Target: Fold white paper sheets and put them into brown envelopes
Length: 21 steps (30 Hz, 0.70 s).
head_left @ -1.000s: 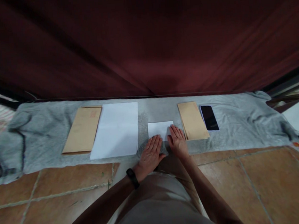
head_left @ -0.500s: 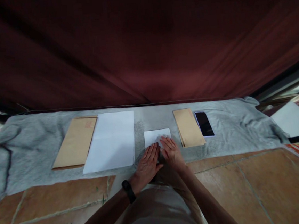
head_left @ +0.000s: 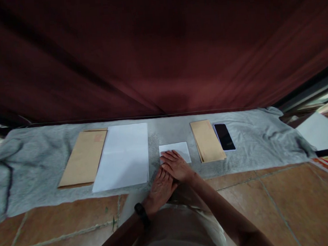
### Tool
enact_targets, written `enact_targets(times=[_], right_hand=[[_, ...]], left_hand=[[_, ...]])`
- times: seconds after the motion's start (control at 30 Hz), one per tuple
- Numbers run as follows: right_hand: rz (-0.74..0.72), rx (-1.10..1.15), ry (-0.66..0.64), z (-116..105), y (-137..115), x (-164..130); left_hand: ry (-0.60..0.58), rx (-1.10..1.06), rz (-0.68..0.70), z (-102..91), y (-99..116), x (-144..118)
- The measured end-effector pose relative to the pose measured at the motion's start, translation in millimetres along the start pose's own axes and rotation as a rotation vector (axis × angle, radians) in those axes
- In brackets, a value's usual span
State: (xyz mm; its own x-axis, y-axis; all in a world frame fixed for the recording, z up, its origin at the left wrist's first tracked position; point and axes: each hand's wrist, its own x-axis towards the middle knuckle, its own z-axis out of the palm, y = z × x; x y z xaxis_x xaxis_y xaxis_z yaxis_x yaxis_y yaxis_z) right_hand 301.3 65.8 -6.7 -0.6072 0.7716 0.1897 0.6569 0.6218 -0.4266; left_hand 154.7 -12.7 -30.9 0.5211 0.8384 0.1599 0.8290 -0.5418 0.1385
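Observation:
A small folded piece of white paper [head_left: 180, 149] lies on the grey cloth [head_left: 168, 128] in front of me. My right hand [head_left: 178, 167] rests flat on its near left part, fingers stretched out and pointing left. Just below it, my left hand [head_left: 160, 186] lies with its fingers extended at the paper's near left corner, the fingertips partly hidden by my right hand. Neither hand grips anything. Left of the hands is a stack of large white sheets [head_left: 123, 155], and to the right are small brown envelopes [head_left: 208, 140].
Larger brown envelopes [head_left: 83, 157] lie beside the white stack on the far left. A phone [head_left: 224, 137] with a dark screen sits right of the small envelopes. A dark red curtain [head_left: 158, 62] hangs behind the cloth. Orange floor tiles [head_left: 254, 203] run along the near side.
My right hand has slid left across the paper and now overlaps my left fingertips. The paper's right part has come into view. My left hand has drawn back slightly towards me.

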Motion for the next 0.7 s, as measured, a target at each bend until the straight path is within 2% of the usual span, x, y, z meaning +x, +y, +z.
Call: enact_targets(times=[0.17,0.33,0.53,0.7], right_hand=[[0.009,-0.016,0.005,5.5,2.8,17.9],[0.107,-0.049,0.061,3.3,22.1,17.6],[0.182,-0.102,0.113,-5.0,43.7,-6.8],[0.244,-0.117,0.145,-10.9,46.6,-37.0]], left_hand=[[-0.008,0.010,-0.008,-2.6,-1.1,1.6],[-0.002,-0.006,0.014,-7.7,-1.6,5.8],[0.029,0.009,0.030,-13.2,-3.5,10.1],[-0.002,-0.004,0.015,-16.5,-3.0,14.8]])
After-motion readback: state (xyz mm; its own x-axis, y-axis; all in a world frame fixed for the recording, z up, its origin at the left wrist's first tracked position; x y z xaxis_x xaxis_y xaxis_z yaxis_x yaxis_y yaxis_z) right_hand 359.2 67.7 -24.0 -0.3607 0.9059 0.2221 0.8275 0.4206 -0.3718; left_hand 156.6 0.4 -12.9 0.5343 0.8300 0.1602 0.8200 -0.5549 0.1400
